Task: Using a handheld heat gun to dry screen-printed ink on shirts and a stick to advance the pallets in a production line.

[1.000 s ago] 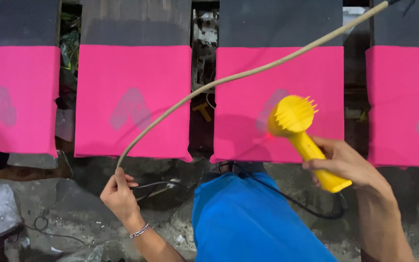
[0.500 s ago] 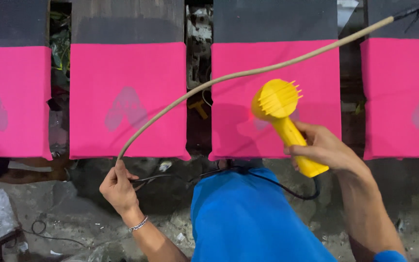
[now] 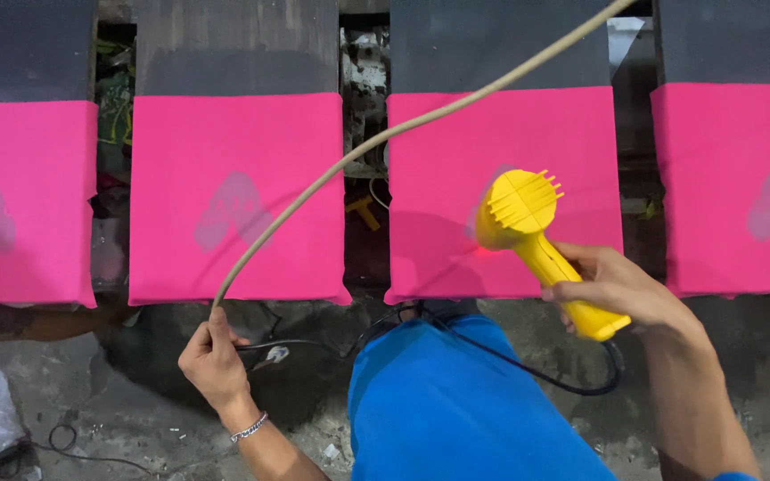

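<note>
Right hand (image 3: 612, 289) is gripping a yellow dryer (image 3: 536, 236), nozzle over the near edge of a pink cloth (image 3: 501, 191) with a faint grey print. Left hand (image 3: 214, 356) pinches a tan cord (image 3: 385, 138) arcing over the next cloth (image 3: 238, 191).

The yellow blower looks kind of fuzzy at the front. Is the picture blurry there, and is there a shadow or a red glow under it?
In the head view, the yellow blower is slightly soft at its ribbed front, likely from motion; the right hand holding it is sharper. A darker shadow lies on the pink cloth beside it, with a small reddish glow just below the nozzle. The left hand and tan hose look clear.
</note>
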